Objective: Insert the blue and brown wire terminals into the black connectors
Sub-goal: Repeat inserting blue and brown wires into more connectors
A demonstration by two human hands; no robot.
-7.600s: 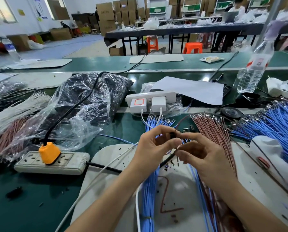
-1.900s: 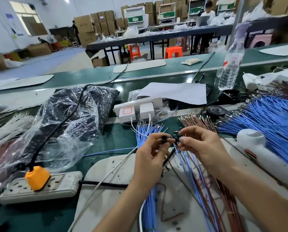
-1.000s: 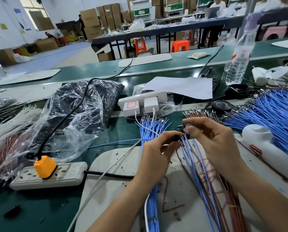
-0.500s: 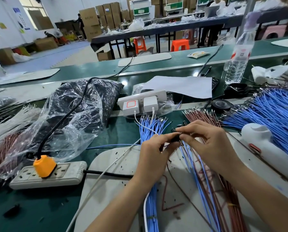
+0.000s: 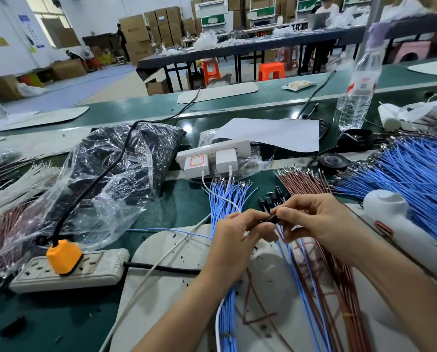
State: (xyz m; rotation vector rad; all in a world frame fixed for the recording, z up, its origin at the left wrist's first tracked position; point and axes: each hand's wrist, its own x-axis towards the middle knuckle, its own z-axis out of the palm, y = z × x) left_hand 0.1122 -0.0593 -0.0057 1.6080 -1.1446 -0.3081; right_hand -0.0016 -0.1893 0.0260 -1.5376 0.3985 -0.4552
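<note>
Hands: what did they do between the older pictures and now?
About two seconds ago the fingertips were slightly apart, with a black piece in each. Since then the right hand has closed in on the left hand, and both now pinch one connector together, with blue and brown wires hanging below. The power strip, bottle and wire bundles stayed put.

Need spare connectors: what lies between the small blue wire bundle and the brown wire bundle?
Head view: a few loose black connectors lie on the green bench between the blue wire bundle and brown wire bundle.
</note>
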